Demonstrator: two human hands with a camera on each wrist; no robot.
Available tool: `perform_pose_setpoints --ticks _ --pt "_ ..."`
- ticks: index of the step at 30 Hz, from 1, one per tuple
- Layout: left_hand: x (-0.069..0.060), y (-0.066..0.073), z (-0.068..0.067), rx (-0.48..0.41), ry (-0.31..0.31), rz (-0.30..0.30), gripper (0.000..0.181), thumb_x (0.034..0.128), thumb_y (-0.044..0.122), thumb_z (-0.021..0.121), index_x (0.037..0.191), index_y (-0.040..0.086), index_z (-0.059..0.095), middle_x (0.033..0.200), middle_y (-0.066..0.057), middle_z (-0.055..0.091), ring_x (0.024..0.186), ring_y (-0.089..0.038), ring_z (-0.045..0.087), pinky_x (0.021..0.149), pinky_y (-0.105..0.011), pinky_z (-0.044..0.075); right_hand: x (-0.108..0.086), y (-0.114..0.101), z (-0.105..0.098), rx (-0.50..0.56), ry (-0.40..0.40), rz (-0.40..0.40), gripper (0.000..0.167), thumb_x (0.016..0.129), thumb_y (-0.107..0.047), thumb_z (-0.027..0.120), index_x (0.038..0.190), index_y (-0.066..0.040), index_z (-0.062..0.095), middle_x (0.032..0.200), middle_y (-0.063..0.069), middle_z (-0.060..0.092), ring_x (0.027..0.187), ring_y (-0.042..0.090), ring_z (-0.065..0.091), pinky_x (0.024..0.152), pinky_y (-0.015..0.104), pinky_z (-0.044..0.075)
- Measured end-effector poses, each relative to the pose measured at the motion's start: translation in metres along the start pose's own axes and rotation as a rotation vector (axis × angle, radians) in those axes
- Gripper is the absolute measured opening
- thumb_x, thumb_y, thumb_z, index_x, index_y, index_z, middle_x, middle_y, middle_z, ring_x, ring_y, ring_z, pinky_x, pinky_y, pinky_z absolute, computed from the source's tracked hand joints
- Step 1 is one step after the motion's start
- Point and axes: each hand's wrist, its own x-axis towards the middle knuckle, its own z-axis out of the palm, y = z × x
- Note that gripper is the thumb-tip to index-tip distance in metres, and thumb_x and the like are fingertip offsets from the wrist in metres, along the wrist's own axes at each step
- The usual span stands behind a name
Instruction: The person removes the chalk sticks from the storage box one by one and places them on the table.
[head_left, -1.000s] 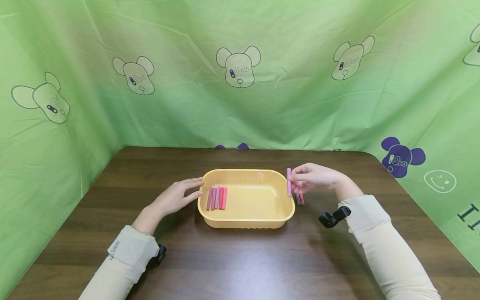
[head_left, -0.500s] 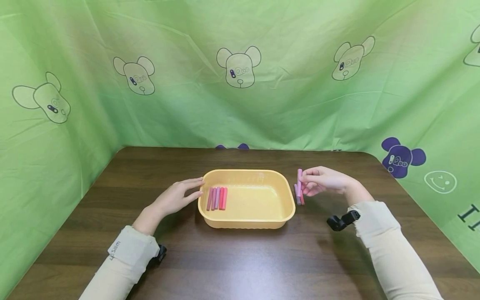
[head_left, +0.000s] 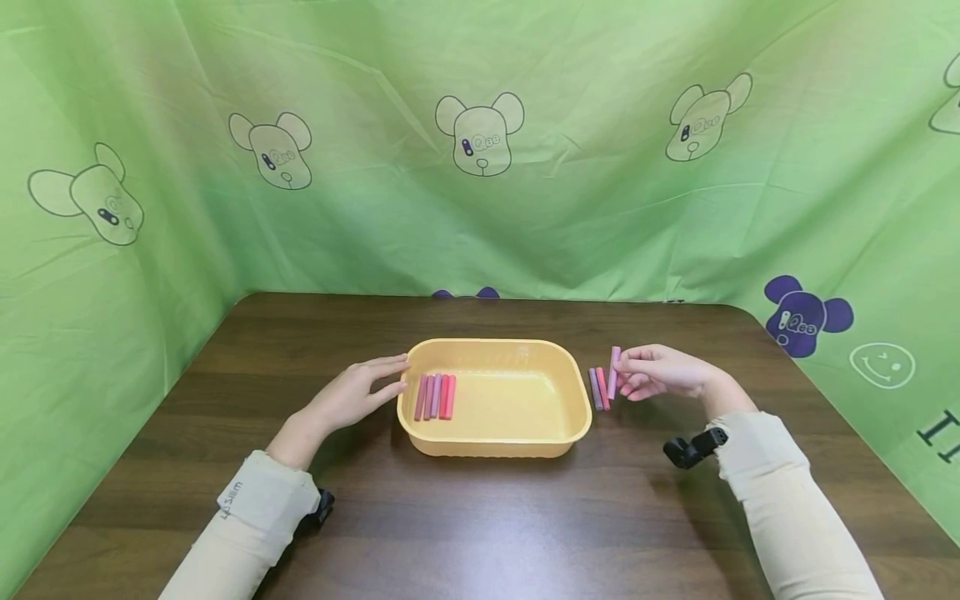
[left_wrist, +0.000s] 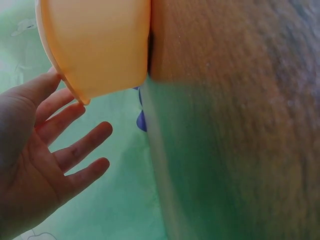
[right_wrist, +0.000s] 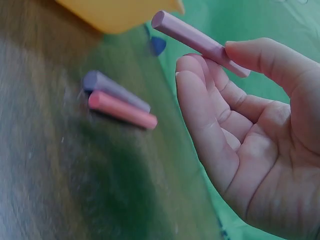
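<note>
A yellow basin (head_left: pixel 495 438) stands on the table, with several pink and purple sticks (head_left: pixel 435 397) side by side at its left end. My left hand (head_left: pixel 348 397) touches the basin's left rim with its fingers extended; the left wrist view shows that hand (left_wrist: pixel 45 150) at the rim (left_wrist: pixel 65 80). My right hand (head_left: pixel 663 372) pinches a light purple stick (head_left: pixel 614 372) between thumb and fingers, right of the basin. In the right wrist view the held stick (right_wrist: pixel 195 41) is off the table, beyond a purple stick (right_wrist: pixel 117 91) and a pink stick (right_wrist: pixel 125 111) lying together.
The brown wooden table (head_left: pixel 480 517) reaches back to a green printed curtain (head_left: pixel 375 208) that also hangs at both sides. A black wrist camera (head_left: pixel 694 448) is worn below the right hand, another (head_left: pixel 321 507) on the left wrist.
My right hand has moved right, away from the basin's rim and past the two sticks on the table, still pinching the light purple stick. My left hand has stayed at the rim.
</note>
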Motion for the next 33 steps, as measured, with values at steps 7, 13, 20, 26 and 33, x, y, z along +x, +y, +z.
perform_pose_setpoints --ticks 7,13,20,26,33 --pt "0.000 -0.001 0.000 0.003 -0.001 -0.004 0.044 0.0928 0.023 0.058 0.132 0.003 0.053 0.140 -0.015 0.049 0.130 -0.032 0.046 0.109 -0.048 0.037 0.003 0.017 -0.009 -0.013 0.014 0.063 0.019 0.100 -0.017 0.040 0.092 -0.017 0.057 0.083 -0.006 0.065 0.077 0.005 0.064 0.076 0.025 0.057" --pt "0.000 -0.002 0.001 0.006 0.000 -0.002 0.044 0.0931 0.023 0.057 0.132 0.003 0.053 0.140 -0.015 0.049 0.131 -0.031 0.046 0.109 -0.047 0.036 0.005 0.025 -0.013 -0.039 0.052 0.113 0.017 0.100 -0.018 0.041 0.093 -0.015 0.056 0.083 -0.004 0.063 0.077 0.006 0.063 0.074 0.025 0.057" --pt "0.000 -0.002 0.001 0.007 -0.002 -0.006 0.044 0.0931 0.023 0.057 0.132 0.003 0.053 0.140 -0.014 0.049 0.131 -0.031 0.045 0.109 -0.048 0.036 0.008 0.028 -0.013 -0.022 0.066 0.141 0.013 0.098 -0.018 0.043 0.097 -0.010 0.053 0.086 -0.002 0.061 0.077 0.006 0.063 0.072 0.023 0.057" --pt "0.000 -0.001 0.001 0.010 0.000 -0.002 0.043 0.0934 0.023 0.057 0.132 0.003 0.053 0.140 -0.014 0.049 0.131 -0.031 0.045 0.109 -0.047 0.036 0.015 0.032 -0.012 -0.024 0.093 0.176 0.012 0.098 -0.015 0.044 0.096 -0.008 0.053 0.082 -0.001 0.061 0.072 0.006 0.062 0.069 0.020 0.056" --pt "-0.001 0.000 0.001 0.009 -0.002 -0.005 0.043 0.0938 0.023 0.056 0.132 0.004 0.052 0.141 -0.014 0.048 0.131 -0.031 0.045 0.109 -0.047 0.036 0.021 0.035 -0.011 -0.040 0.117 0.212 0.013 0.096 -0.016 0.049 0.098 -0.003 0.051 0.079 -0.001 0.061 0.068 0.004 0.061 0.066 0.018 0.056"
